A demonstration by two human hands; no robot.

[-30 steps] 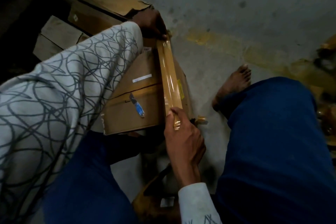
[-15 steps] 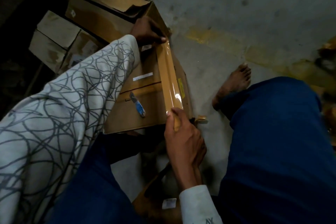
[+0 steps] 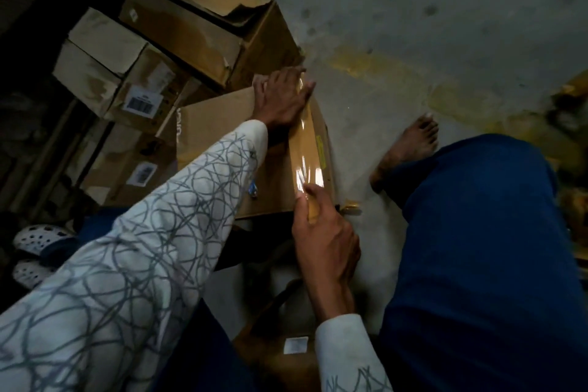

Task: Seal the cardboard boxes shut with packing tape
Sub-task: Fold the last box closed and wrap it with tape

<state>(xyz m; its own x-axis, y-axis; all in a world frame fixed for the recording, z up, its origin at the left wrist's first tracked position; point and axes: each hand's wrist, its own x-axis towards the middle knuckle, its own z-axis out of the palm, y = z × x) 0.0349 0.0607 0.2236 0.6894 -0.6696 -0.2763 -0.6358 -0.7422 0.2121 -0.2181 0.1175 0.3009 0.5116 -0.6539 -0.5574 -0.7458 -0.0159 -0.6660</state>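
Observation:
A brown cardboard box (image 3: pixel 219 118) sits on the floor between my knees. A shiny strip of clear packing tape (image 3: pixel 304 153) runs along its right top edge. My left hand (image 3: pixel 280 99) lies flat with fingers spread on the far end of the strip, pressing it onto the box. My right hand (image 3: pixel 321 226) pinches the near end of the tape at the box's front corner. A small blue mark shows on the box top beside my patterned left sleeve, which hides much of the box.
Several other cardboard boxes (image 3: pixel 191 25) are stacked at the back left, some with barcode labels (image 3: pixel 141 102). White perforated sandals (image 3: pixel 35 239) lie at the left. My bare foot (image 3: pixel 407 146) rests on the concrete floor (image 3: pixel 413 9). Another box (image 3: pixel 280 356) sits below my right wrist.
My left hand has gone from gripping the far end of the tape to lying flat and spread on it. The view has shifted right and down, revealing more boxes at left.

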